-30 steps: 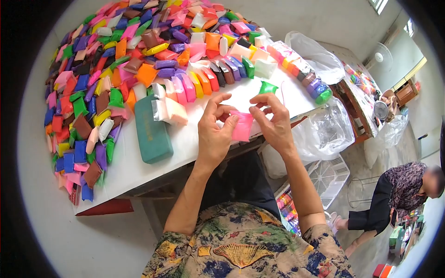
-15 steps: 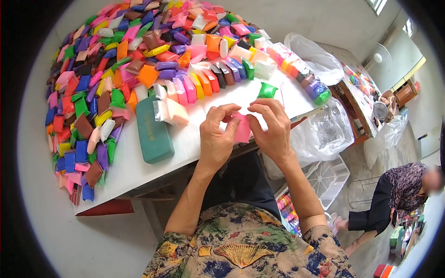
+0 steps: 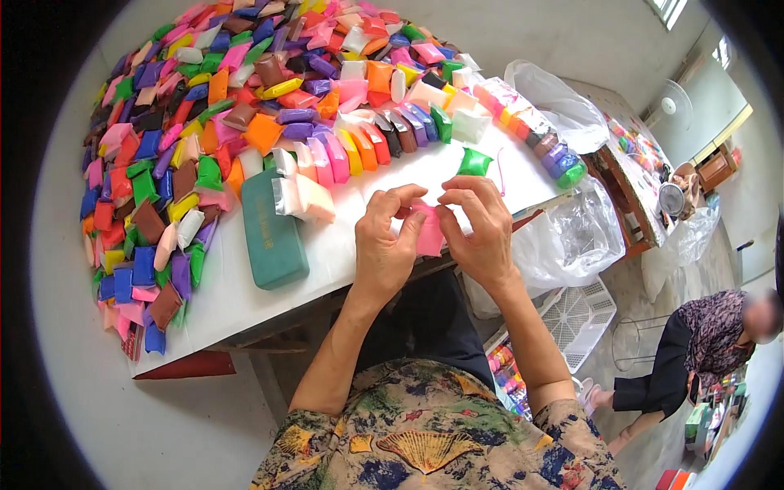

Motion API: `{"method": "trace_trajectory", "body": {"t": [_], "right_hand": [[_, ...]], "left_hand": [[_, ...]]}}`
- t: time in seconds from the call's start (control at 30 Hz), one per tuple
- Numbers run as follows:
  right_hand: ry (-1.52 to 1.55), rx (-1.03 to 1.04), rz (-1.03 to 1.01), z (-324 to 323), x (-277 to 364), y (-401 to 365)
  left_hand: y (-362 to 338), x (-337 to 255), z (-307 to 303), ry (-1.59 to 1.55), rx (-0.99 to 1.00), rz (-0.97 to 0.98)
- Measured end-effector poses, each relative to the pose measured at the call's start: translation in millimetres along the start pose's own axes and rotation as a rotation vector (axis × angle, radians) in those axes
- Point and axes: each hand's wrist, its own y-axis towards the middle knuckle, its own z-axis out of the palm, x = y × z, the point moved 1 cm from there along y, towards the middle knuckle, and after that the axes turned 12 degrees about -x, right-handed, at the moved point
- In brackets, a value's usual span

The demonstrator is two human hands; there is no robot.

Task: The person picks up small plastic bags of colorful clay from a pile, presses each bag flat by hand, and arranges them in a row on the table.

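Observation:
A small pink packet point(image 3: 429, 232) is pinched at its top corners between my left hand point(image 3: 387, 237) and my right hand point(image 3: 480, 232), just over the table's front edge. Both hands have thumb and fingers closed on it. Beyond them a green packet point(image 3: 474, 162) lies on the white table top point(image 3: 351, 260). Left of my left hand sits a teal case point(image 3: 271, 233), with pale packets point(image 3: 309, 201) leaning on its right side. A curved row of upright packets point(image 3: 355, 153) in several colours stands behind.
A large heap of coloured packets point(image 3: 196, 122) covers the table's left and back. A long bag of coloured packets point(image 3: 531, 131) lies at the right, near clear plastic bags point(image 3: 572, 237). A white basket point(image 3: 578, 318) is below. Another person point(image 3: 694, 351) sits at the lower right.
The hands and the pink packet hold nearly the same place. The view has shifted very slightly.

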Motion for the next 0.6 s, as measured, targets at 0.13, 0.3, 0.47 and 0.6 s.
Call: {"method": "trace_trajectory", "body": {"t": [0.13, 0.3, 0.47, 0.6], "right_hand": [[0.02, 0.007, 0.007, 1, -1, 0], [0.052, 0.038, 0.011, 2, -2, 2], [0.076, 0.08, 0.037, 1, -4, 5], [0.081, 0.161, 0.009, 0, -9, 11]], "left_hand": [[0, 1, 0, -0.002, 0.0, 0.005], [-1, 2, 0, -0.005, -0.004, 0.02], [-1, 0, 1, 0.03, -0.022, 0.074], [-1, 1, 1, 0.024, -0.023, 0.098]]}}
